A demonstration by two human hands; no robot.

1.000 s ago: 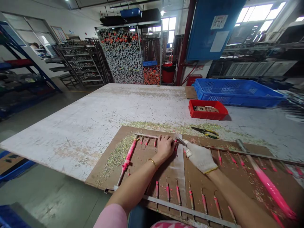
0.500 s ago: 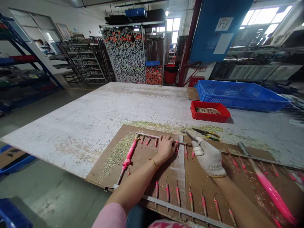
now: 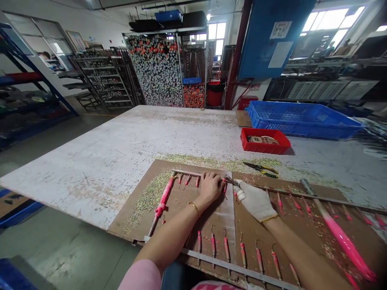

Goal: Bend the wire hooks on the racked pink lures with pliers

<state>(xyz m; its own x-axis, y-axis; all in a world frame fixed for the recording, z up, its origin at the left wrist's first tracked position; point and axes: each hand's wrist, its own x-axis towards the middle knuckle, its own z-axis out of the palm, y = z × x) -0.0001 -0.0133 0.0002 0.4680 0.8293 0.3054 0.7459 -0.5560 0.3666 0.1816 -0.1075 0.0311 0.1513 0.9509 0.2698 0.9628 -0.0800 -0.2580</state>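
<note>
A rectangular metal frame with pink-coated hooks [image 3: 213, 244] along its bars lies on a brown board [image 3: 187, 225]. My bare left hand [image 3: 209, 187] is closed over the far bar [image 3: 185, 173], fingers curled round it. My right hand [image 3: 256, 201], in a white knit glove, grips a slim grey metal tool [image 3: 231, 181]. The tool's end is at the bar, right beside my left fingertips and a pink hook. The tool's exact kind is unclear, since the glove covers much of it. A pink-coated side rod [image 3: 165, 195] slopes down on the left.
A hammer [image 3: 341, 235] with a pink handle rests across the bar at right. Yellow-handled pliers [image 3: 262, 169] lie beyond the board among chips [image 3: 151, 197]. Further back are a red bin [image 3: 266, 147] and a blue crate [image 3: 305, 129].
My gloved right hand has moved left with the tool, whose end was raised above the bar and is now down beside my left fingers. My left hand keeps its place on the bar.
</note>
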